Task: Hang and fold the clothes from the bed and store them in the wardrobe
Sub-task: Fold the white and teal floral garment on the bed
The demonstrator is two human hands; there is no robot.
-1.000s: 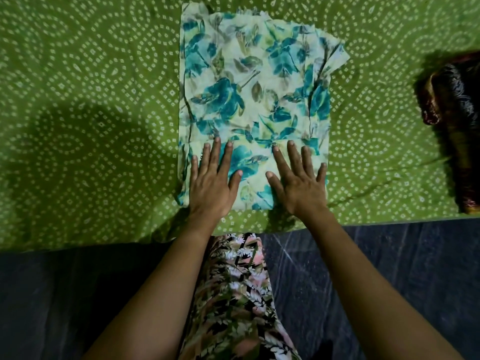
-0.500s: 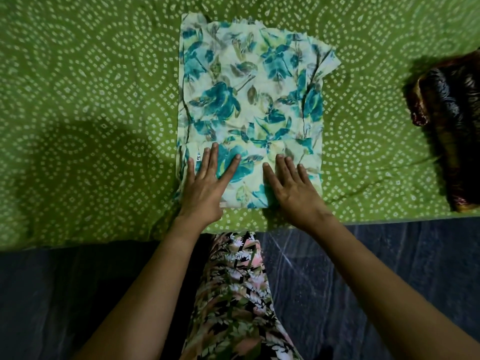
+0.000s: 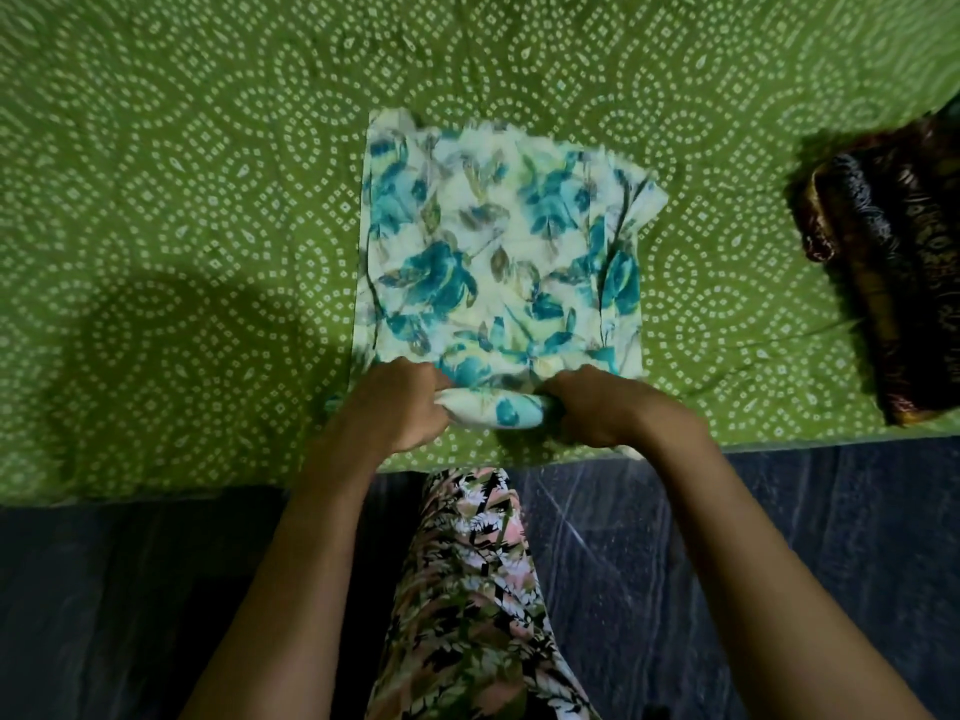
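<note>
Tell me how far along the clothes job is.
Done: a dark folded pile lies on the bed. In hand: the left hand and right hand grip the near edge of the floral garment, mid-fold. Left: finishing it and storing both; no wardrobe in view.

- Left of the floral cloth [image 3: 498, 262], the green bed [image 3: 182, 200] lies bare: broad room to pass.
- Beyond the cloth, more bare sheet.
- Right of the cloth, a bare strip, then a dark pile of clothes [image 3: 893, 283] blocks the way.

Garment [image 3: 498, 262] mid-bed [image 3: 182, 200], dark clothes [image 3: 893, 283] far right
</note>
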